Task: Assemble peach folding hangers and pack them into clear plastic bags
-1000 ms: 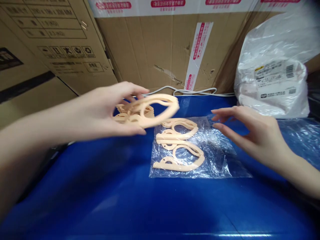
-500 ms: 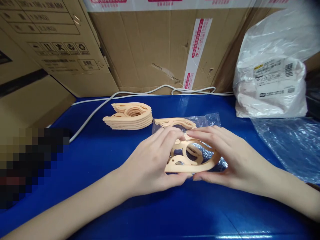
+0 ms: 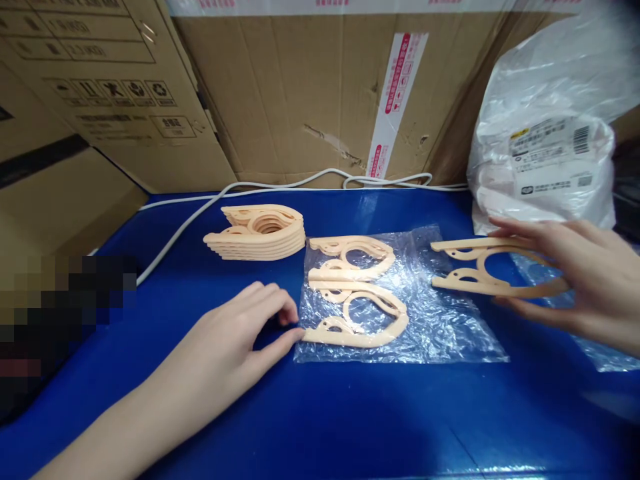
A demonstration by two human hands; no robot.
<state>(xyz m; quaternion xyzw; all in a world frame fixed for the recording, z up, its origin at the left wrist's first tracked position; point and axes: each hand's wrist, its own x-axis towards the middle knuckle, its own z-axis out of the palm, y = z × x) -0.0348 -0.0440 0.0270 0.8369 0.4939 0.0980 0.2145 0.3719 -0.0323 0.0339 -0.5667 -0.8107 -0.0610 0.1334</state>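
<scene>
Two peach folding hangers lie folded one above the other at the clear plastic bag (image 3: 450, 340): an upper hanger (image 3: 375, 272) and a lower hanger (image 3: 385, 339). I cannot tell whether the lower one is inside the bag or on top. My left hand (image 3: 250, 333) has thumb and curled fingers brought together at the lower hanger's left tip. A third folded hanger (image 3: 493, 290) is gripped at its rounded end by my right hand (image 3: 585, 280), thumb below and fingers above. Its two open tips point left, over the bag's right part.
Several matching hangers form a neat stack (image 3: 265, 247) left of the bag. A white parcel bag (image 3: 540, 167) stands at the back right, with more clear plastic (image 3: 605, 353) near it. A white cable (image 3: 280, 185) runs before the cardboard boxes (image 3: 300, 87) on the blue surface (image 3: 350, 420).
My hands have come apart. The right hand has carried a hanger to the right; the left has moved left to the lower hanger's tip. Both hangers at the bag now show plainly.
</scene>
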